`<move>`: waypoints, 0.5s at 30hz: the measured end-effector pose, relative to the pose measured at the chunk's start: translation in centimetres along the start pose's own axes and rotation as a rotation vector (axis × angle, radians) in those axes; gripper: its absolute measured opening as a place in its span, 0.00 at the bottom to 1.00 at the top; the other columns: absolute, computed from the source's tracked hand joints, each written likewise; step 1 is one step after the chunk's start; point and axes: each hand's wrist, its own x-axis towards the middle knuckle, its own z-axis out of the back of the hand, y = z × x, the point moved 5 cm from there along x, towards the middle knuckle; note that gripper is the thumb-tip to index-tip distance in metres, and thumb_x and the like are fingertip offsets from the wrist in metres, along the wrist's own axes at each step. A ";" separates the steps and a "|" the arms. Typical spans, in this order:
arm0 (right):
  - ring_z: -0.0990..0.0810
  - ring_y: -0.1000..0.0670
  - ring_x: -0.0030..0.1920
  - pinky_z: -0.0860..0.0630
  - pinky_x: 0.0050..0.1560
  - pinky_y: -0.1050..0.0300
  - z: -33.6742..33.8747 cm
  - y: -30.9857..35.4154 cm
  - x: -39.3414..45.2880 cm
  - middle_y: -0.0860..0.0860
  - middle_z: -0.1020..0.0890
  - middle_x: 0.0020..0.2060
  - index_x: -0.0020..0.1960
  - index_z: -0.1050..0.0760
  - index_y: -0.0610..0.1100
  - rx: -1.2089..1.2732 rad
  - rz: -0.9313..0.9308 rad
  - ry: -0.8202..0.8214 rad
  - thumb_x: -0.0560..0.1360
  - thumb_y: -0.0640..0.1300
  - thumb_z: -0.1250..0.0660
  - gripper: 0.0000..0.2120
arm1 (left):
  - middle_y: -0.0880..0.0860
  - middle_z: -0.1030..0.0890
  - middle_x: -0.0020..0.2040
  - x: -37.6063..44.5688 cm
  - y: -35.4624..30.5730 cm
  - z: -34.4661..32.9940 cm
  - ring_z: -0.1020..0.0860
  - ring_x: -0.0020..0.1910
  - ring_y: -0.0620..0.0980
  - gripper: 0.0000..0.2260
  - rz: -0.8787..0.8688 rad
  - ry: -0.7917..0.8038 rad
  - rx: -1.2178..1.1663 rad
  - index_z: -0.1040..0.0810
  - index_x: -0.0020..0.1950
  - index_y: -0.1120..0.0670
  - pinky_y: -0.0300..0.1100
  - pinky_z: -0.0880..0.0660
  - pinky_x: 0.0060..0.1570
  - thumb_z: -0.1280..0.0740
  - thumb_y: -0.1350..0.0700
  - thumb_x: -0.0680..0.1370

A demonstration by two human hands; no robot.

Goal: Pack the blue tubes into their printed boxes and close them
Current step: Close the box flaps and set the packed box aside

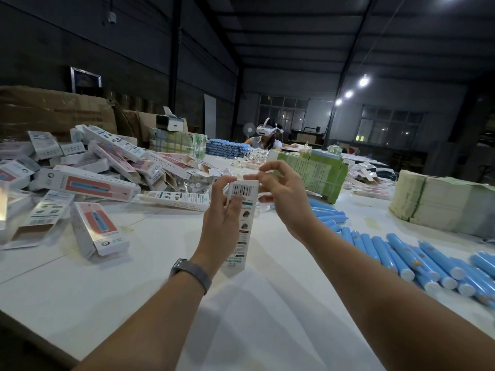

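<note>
Head view: the left hand (222, 207) grips the printed box (240, 223) upright above the middle of the surface (267, 317), long axis vertical. The right hand (281, 188), fingers curled, pinches at the box's top end, apparently working the flap. Loose blue tubes (401, 253) lie toward the right edge, nearer the right hand.

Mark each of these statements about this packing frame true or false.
1. The left hand holds an upright printed box. True.
2. The loose blue tubes lie left of the hands. False: they lie to the right.
3. The right hand works at the box's top end. True.
4. The left wrist is bare. False: it wears a grey band.
5. The pile of printed boxes lies on the left. True.
</note>
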 end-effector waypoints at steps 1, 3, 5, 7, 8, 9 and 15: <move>0.16 0.52 0.41 0.22 0.39 0.58 -0.1 -0.1 0.0 0.50 0.14 0.43 0.48 0.30 0.45 -0.002 0.003 -0.005 0.81 0.35 0.41 0.07 | 0.47 0.19 0.42 0.0 0.0 0.0 0.21 0.36 0.46 0.12 -0.003 0.002 0.001 0.34 0.54 0.27 0.47 0.21 0.36 0.43 0.47 0.80; 0.16 0.53 0.42 0.21 0.41 0.54 -0.6 0.0 0.0 0.51 0.14 0.41 0.48 0.29 0.47 -0.011 0.019 -0.024 0.80 0.35 0.41 0.08 | 0.46 0.19 0.42 0.0 -0.1 0.0 0.20 0.36 0.46 0.12 -0.013 -0.002 0.011 0.35 0.55 0.27 0.47 0.21 0.36 0.44 0.47 0.80; 0.17 0.52 0.43 0.20 0.46 0.45 -1.0 0.0 0.3 0.50 0.15 0.40 0.49 0.28 0.48 -0.005 0.019 -0.043 0.78 0.37 0.40 0.07 | 0.44 0.19 0.42 -0.1 -0.1 0.1 0.20 0.37 0.45 0.13 -0.028 -0.004 0.013 0.35 0.55 0.26 0.43 0.22 0.35 0.44 0.47 0.81; 0.18 0.50 0.44 0.21 0.48 0.42 -1.1 0.2 0.3 0.44 0.16 0.43 0.50 0.27 0.49 0.009 0.001 -0.032 0.73 0.42 0.37 0.06 | 0.43 0.19 0.43 -0.2 -0.1 0.1 0.21 0.37 0.43 0.13 -0.042 -0.007 0.014 0.36 0.56 0.25 0.38 0.24 0.35 0.44 0.47 0.81; 0.19 0.49 0.44 0.22 0.47 0.43 -1.1 0.3 0.2 0.41 0.17 0.45 0.50 0.26 0.49 0.022 -0.015 -0.024 0.70 0.45 0.36 0.08 | 0.44 0.19 0.43 -0.3 -0.1 0.0 0.21 0.36 0.42 0.14 -0.044 -0.007 0.017 0.36 0.56 0.24 0.38 0.25 0.35 0.44 0.46 0.81; 0.19 0.49 0.44 0.22 0.47 0.45 -1.2 0.2 0.2 0.40 0.17 0.47 0.50 0.26 0.49 0.029 -0.032 -0.017 0.69 0.46 0.36 0.10 | 0.45 0.20 0.43 -0.3 -0.1 0.1 0.20 0.36 0.42 0.14 -0.043 -0.008 0.017 0.37 0.56 0.23 0.37 0.25 0.35 0.44 0.46 0.81; 0.19 0.58 0.43 0.22 0.44 0.53 -1.2 -0.4 0.2 0.51 0.17 0.43 0.46 0.23 0.48 -0.009 -0.046 0.000 0.77 0.35 0.40 0.11 | 0.46 0.19 0.49 -0.6 -0.1 -0.1 0.19 0.41 0.43 0.13 -0.035 -0.009 0.032 0.38 0.60 0.24 0.39 0.22 0.39 0.45 0.43 0.81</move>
